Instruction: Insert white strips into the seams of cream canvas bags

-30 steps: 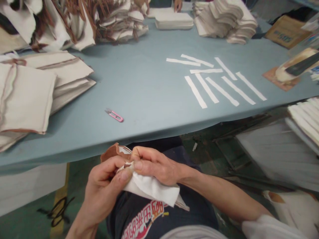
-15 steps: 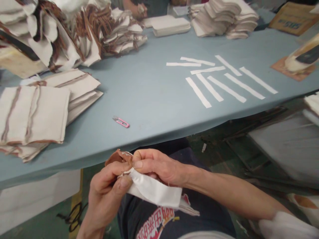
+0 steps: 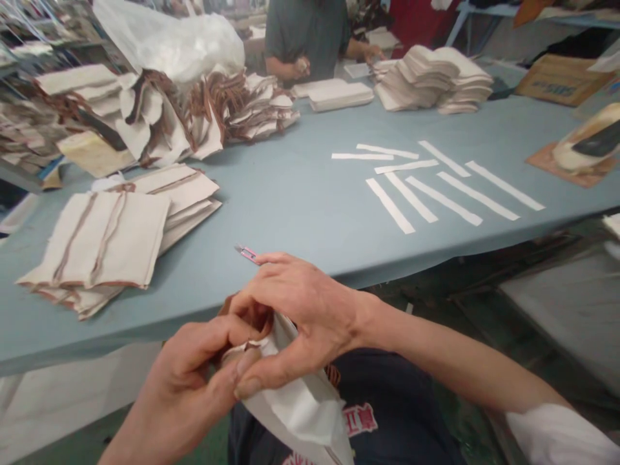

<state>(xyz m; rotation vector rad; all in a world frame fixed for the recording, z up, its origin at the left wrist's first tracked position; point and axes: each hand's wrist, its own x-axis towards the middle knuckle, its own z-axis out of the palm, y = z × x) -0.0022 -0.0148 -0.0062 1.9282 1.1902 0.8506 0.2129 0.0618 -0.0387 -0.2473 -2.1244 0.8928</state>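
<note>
Close to my body, both hands hold a white fabric piece (image 3: 300, 413) with brown cloth bunched at its upper end. My left hand (image 3: 194, 374) pinches its edge between thumb and fingers. My right hand (image 3: 305, 310) lies over the top of it, thumb pressed against the cloth beside my left thumb and fingers curled round the brown part. What exactly sits under the fingers is hidden. Pink thread snips (image 3: 247, 252) lie on the table just beyond my right fingertips.
A blue-grey table (image 3: 300, 213) spans the view. White strips (image 3: 445, 200) lie on its right half. Sewn cream pieces (image 3: 111, 239) are piled at left, a heap of brown-edged cloth (image 3: 208, 116) behind. Folded fabric stacks (image 3: 426, 81) and a co-worker (image 3: 310, 39) are across the table.
My right hand has moved from pinching the cloth's edge to covering it, fingers over the brown part. The white cloth hangs lower. My view has tilted up, showing more of the co-worker.
</note>
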